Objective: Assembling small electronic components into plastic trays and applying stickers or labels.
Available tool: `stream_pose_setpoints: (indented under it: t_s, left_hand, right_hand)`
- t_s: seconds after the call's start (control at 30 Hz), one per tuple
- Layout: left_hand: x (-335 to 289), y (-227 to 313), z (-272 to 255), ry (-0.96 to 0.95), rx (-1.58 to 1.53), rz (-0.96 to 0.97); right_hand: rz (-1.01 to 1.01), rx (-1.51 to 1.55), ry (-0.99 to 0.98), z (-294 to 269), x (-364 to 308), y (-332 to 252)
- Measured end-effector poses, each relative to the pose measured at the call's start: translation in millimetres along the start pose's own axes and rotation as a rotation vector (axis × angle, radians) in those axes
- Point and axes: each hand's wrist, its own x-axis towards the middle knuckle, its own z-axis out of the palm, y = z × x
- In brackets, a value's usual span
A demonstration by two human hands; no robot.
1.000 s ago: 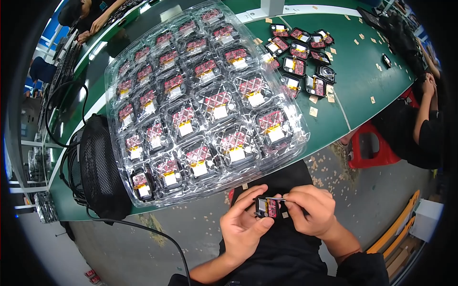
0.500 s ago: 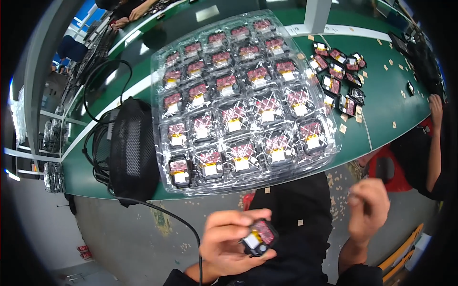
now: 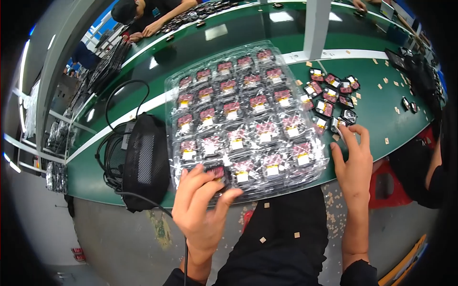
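My left hand (image 3: 200,209) is at the near left of a clear plastic blister tray (image 3: 255,188), its fingers and thumb around a small black-framed electronic module (image 3: 217,173). That module shows a red face and sits at the tray's front row; whether it rests in a pocket is hidden by the fingers. Rows of similar modules with red and white faces fill the tray. My right hand (image 3: 355,159) reaches to a loose pile of modules (image 3: 329,94) right of the tray. Its thumb and fingers are apart, the index fingertip at a module (image 3: 338,124) on the pile's near side.
A black mesh bag (image 3: 145,162) with coiled cables stands left of the tray. A white post (image 3: 316,28) rises behind. Small tan squares lie on the green table (image 3: 377,126) and floor. Another person (image 3: 162,19) works at the far left; another sits at the right.
My left hand has carried its module from above my lap up to the tray's front row. My right hand has moved from beside my lap to the loose pile. The view has shifted.
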Motion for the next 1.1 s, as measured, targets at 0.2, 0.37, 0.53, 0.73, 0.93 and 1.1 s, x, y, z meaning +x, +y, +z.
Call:
stream_pose_setpoints:
  t_s: [0.2, 0.37, 0.53, 0.73, 0.93, 1.1]
  left_hand:
    - [-4, 0, -8, -0.109, 0.114, 0.051]
    - [-6, -4, -11, -0.133, 0.118, 0.076]
    - [-8, -13, -15, -0.161, 0.146, 0.125]
    - [-7, -10, -19, -0.253, 0.147, 0.165]
    - [-37, 7, -15, -0.067, -0.340, 0.321]
    - [-72, 45, 25, -0.223, -1.130, -0.345]
  right_hand:
    - [0.025, -0.058, 0.052, 11, 0, 5]
    - [-0.007, 0.009, 0.026, 5, -1, 7]
    - [0.029, 0.104, -0.016, -5, -3, 8]
    - [0.117, 0.278, 0.049, -10, -13, 10]
    - [-0.003, 0.792, 0.034, -39, -49, -12]
    - [-0.019, 1.028, -0.390, -25, -69, -40]
